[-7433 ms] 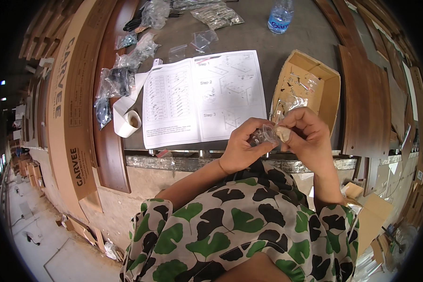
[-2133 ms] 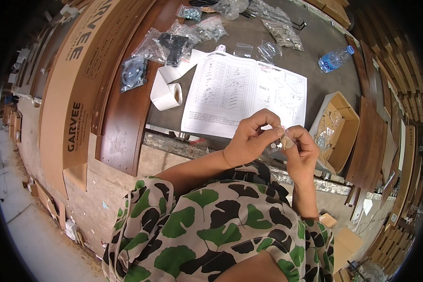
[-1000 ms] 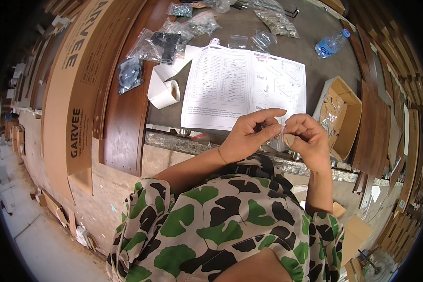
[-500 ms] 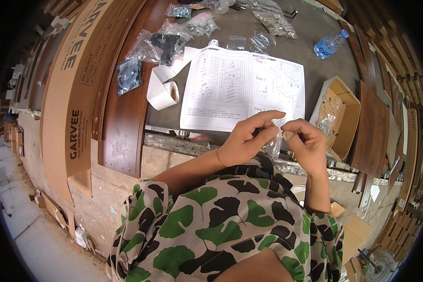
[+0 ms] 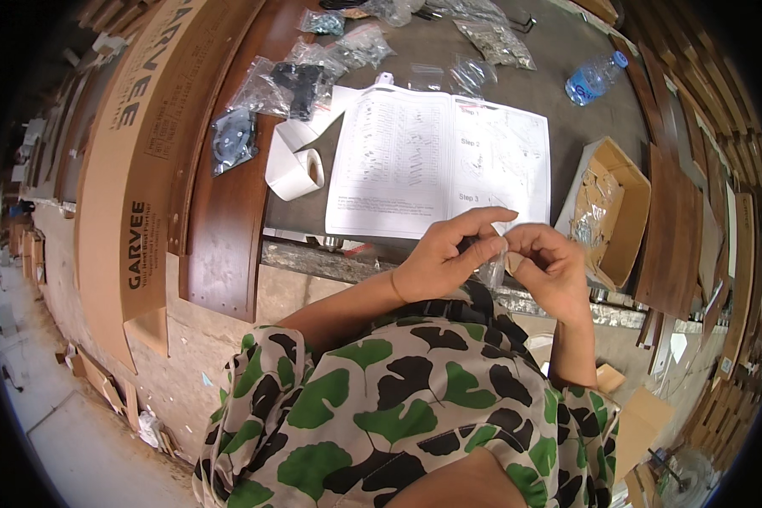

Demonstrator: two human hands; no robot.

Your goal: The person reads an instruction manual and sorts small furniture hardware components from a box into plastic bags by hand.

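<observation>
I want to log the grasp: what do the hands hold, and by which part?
Both hands, left and right, pinch a small clear plastic bag by its top edge; it hangs between them.

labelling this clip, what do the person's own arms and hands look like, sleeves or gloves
Both hands are bare, no gloves: left hand, right hand. Forearms are uncovered. A short-sleeved cream shirt printed with green and black leaf shapes covers shoulders and upper arms. No rings or watch are clearly visible.

A grey worktable [image 5: 567, 51] carries an open instruction booklet [image 5: 440, 161], a paper roll [image 5: 295, 169] left of it, plastic hardware bags [image 5: 483, 34] (far side), a water bottle [image 5: 594, 78] and a cardboard box [image 5: 631, 216] at right.
</observation>
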